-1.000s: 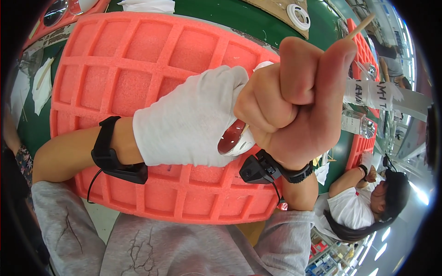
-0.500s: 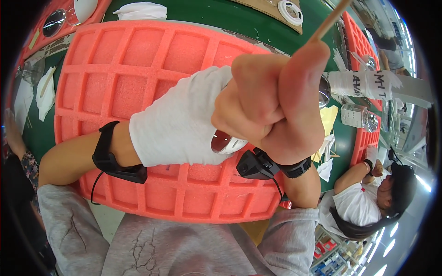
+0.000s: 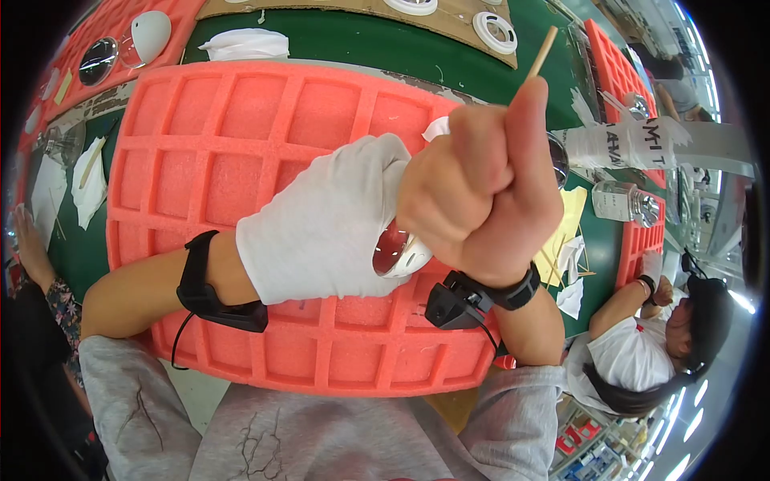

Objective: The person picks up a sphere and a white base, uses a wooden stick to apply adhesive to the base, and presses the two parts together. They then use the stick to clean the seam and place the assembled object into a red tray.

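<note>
My left hand [image 3: 333,216], in a white fabric glove, is closed around a small white rounded shell [image 3: 413,260] with a glossy dark-red inner face. Much of the shell is hidden by both hands. My bare right hand [image 3: 481,188] is raised in front of the glove, pinching a thin wooden stick [image 3: 544,50] between thumb and finger. The stick's end points up and away to the right. Below both hands lies a red foam tray [image 3: 241,172] divided into square pockets. Black strapped devices [image 3: 220,284] sit on both wrists.
Another foam tray at upper left bears a white dome [image 3: 151,34] and a dark round lens [image 3: 98,62]. White rings [image 3: 494,32] lie on cardboard at the back. To the right stand a taped post [image 3: 626,148] and a glass jar [image 3: 613,200]. A co-worker [image 3: 634,345] sits at right.
My right hand has drawn down and away from the camera, with the stick in it. The gloved hand has shifted slightly right; the view has moved a little too.
</note>
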